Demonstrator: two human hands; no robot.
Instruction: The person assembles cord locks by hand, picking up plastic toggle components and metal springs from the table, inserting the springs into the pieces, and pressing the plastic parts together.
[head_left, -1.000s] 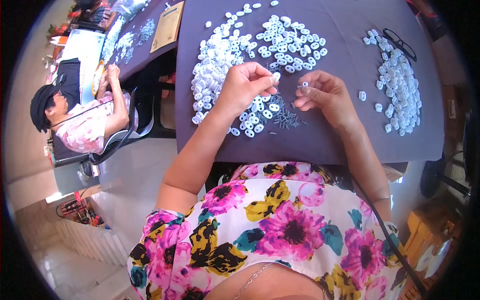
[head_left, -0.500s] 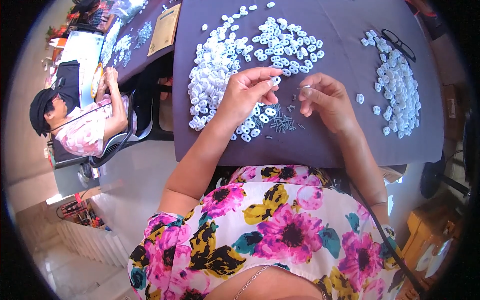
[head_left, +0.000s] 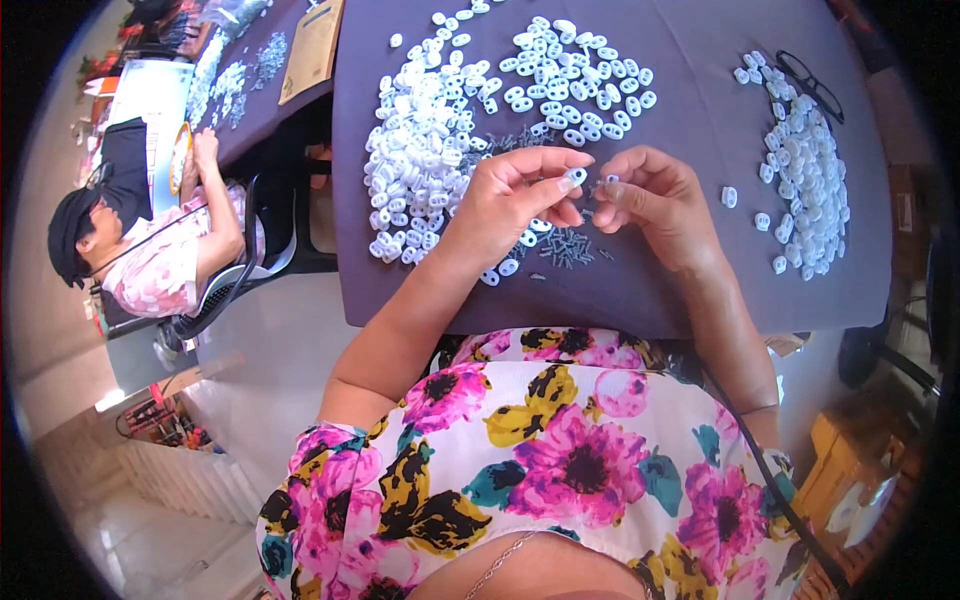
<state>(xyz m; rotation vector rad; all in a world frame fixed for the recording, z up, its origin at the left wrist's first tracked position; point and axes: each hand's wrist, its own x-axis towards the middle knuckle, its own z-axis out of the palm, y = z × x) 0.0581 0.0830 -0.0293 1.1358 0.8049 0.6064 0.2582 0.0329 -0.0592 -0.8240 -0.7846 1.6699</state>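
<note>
Over the middle of the dark tablecloth, my two hands are raised close together. My left hand [head_left: 525, 195] pinches a small white oval piece with two holes [head_left: 576, 175] between thumb and fingertips. Just to its right, the thumb and fingers of my right hand [head_left: 655, 195] are closed on a tiny light-coloured thing [head_left: 612, 179], too small to make out. Beneath the hands lies a pile of small grey screw-like pins [head_left: 566, 248]. A large heap of white two-hole pieces [head_left: 415, 145] spreads left of my left hand, partly hidden by it.
More white pieces [head_left: 570, 75] lie loose beyond my hands. Another heap of white pieces [head_left: 812, 190] is at the right, beside black-framed glasses [head_left: 810, 85]. At the left, a person in a dark cap [head_left: 70, 230] sits at an adjoining table with a brown clipboard [head_left: 312, 50].
My hands have drawn closer together, the left moving right with its white piece toward the right fingertips. The view has shifted slightly. At the left, the other person's arms have moved a little.
</note>
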